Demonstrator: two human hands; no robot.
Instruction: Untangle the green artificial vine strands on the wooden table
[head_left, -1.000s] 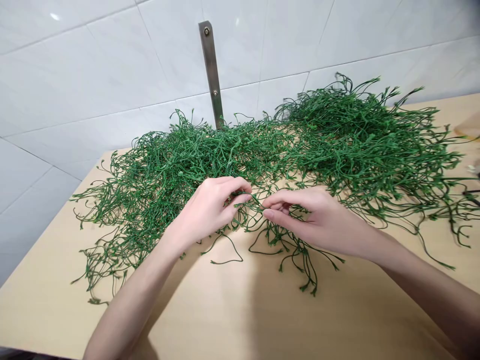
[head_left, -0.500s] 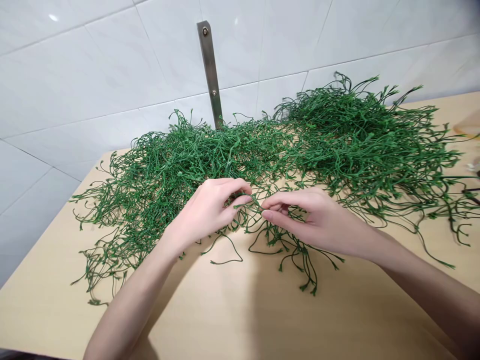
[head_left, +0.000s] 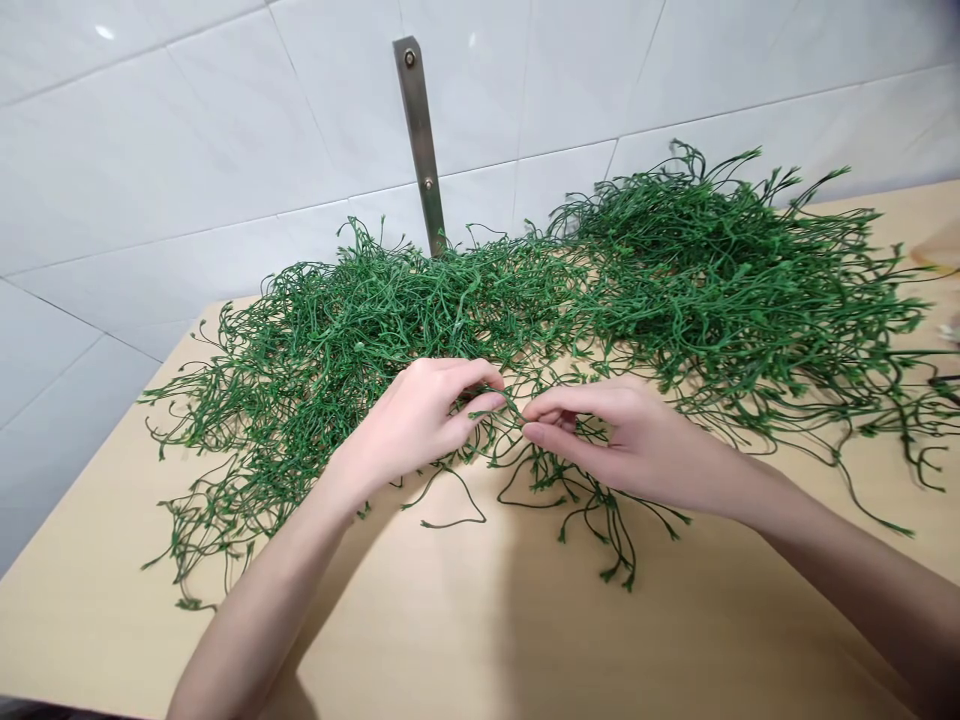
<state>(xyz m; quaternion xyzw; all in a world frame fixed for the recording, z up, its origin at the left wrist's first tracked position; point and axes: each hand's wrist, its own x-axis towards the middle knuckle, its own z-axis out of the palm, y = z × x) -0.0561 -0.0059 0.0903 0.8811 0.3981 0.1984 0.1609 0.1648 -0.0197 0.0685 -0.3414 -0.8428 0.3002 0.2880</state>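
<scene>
Head: green strand [head_left: 514, 408] (between fingertips [head_left: 535, 432])

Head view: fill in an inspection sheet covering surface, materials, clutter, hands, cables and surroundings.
Surface: pale tabletop, bare and partly shadowed at the near side.
Materials: green strands with tufted ends, in a left heap and a right heap, joined by a thinner spread.
Clutter: pale item cut off at the right edge; identity unclear.
Hands: left hand and right hand pinch thin green stems between thumb and fingers.
Cables: nothing seen that is clearly a cable.
Surroundings: white tiled wall; metal strip with two fasteners.
</scene>
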